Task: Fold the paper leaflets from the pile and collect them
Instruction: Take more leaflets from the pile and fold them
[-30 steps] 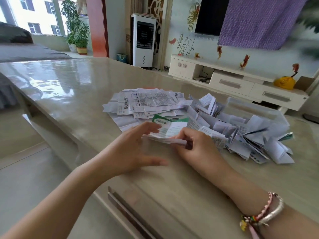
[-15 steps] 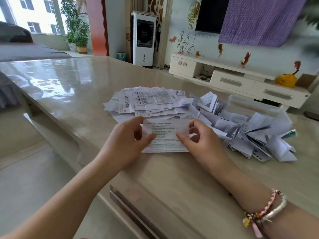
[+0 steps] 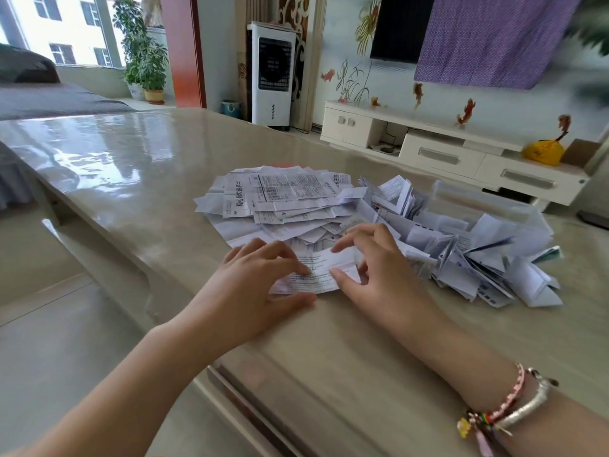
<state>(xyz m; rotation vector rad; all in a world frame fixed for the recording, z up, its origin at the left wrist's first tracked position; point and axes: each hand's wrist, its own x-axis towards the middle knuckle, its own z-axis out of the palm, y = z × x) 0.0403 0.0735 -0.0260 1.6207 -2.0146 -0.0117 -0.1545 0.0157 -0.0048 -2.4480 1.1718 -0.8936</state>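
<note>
Pressing down on a printed leaflet, my left hand lies over its left part with the fingers bent and their tips on the paper, thumb stretched along the near edge on the table; that grip is a press from above rather than a clasp, with nothing enclosed in the palm; my right hand takes the leaflet's right end, thumb tip on the paper's near right corner and the curled fingers arched over the far edge, so this grip pinches the sheet at a fold; the leaflet lies flat on the table just in front of me, its far edge touching the pile of unfolded leaflets, which spreads flat behind my hands; to the right of that pile, and running into it, sits a heap of folded leaflets, many standing on edge or leaning against one another; behind the heap stands a clear plastic box, its contents too hazy to tell; my right wrist carries a pink braided bracelet and a silver bangle; beyond the table stand a white air cooler, a white TV cabinet and a potted plant by the window.
</note>
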